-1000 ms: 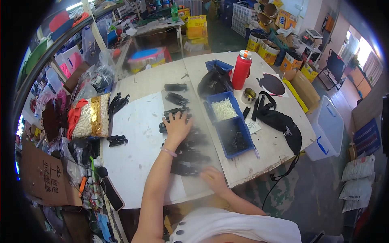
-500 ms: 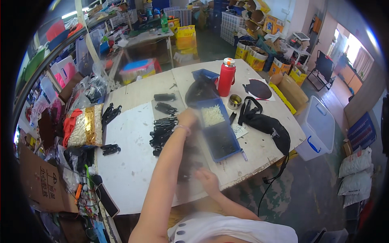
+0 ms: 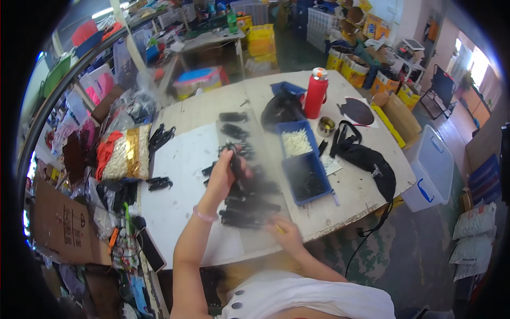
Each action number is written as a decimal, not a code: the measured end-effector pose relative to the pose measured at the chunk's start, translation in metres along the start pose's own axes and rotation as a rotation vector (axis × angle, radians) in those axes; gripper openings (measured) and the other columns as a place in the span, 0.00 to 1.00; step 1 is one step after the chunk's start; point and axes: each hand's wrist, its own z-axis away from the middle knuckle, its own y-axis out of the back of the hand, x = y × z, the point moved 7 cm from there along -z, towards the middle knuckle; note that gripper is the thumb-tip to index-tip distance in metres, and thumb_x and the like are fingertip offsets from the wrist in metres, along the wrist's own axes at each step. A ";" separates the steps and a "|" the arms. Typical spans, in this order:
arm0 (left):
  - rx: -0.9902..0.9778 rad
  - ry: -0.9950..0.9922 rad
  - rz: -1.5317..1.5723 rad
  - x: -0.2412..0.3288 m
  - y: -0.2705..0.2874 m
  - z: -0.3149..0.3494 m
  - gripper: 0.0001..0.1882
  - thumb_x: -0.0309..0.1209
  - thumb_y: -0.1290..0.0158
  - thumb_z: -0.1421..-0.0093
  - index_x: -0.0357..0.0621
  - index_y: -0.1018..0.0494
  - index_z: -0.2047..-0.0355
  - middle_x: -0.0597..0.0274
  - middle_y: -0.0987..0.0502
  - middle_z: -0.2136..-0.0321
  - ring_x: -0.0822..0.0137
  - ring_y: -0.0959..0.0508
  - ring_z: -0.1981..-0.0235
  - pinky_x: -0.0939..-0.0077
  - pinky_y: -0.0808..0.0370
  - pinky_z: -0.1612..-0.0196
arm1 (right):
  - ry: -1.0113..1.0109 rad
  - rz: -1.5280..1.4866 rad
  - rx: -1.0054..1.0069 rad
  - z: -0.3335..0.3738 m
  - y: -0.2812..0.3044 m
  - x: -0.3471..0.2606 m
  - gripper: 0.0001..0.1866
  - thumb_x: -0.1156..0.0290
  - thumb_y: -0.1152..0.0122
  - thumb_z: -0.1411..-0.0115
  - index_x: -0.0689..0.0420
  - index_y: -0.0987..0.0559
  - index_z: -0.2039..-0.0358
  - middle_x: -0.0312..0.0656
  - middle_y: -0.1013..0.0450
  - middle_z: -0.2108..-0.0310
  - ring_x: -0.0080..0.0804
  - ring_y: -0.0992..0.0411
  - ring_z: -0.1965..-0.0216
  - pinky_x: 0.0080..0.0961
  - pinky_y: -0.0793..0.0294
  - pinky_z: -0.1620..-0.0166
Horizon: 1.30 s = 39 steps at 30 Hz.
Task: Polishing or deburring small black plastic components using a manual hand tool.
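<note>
Near the middle of the table, my left hand [image 3: 223, 173] is closed around a slim black bundle [image 3: 237, 166], blurred by motion. Several similar black bundles [image 3: 234, 131] lie in a column beyond it. More dark bundles [image 3: 249, 210], smeared, show between my two hands. My right hand [image 3: 286, 235] is close to the table's front edge with its fingers pinched together. A small yellow thing shows at its fingertips, too little to name. Right of the hands sits a blue two-part tray [image 3: 305, 199], with white pieces [image 3: 296, 142] in its far part and small dark pieces in its near part.
A red bottle [image 3: 316, 94], a metal cup [image 3: 325, 126], a black bag [image 3: 366, 165] and a pen [image 3: 335, 197] are on the table's right side. A bag of white pieces [image 3: 121, 160] stands at the left edge. A clear plastic bin [image 3: 431, 170] is beyond the right edge.
My left hand has moved left, away from the tray, and now has a black bundle in it. Dark bundles now show between my hands. The whole view has shifted slightly.
</note>
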 end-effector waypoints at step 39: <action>0.106 0.334 -0.692 -0.030 0.074 0.259 0.18 0.31 0.49 0.44 0.37 0.31 0.53 0.54 0.24 0.65 0.59 0.24 0.64 0.74 0.30 0.56 | 0.198 0.085 0.015 0.009 0.012 -0.034 0.10 0.72 0.47 0.45 0.65 0.25 0.78 0.43 0.27 0.67 0.29 0.30 0.65 0.22 0.33 0.59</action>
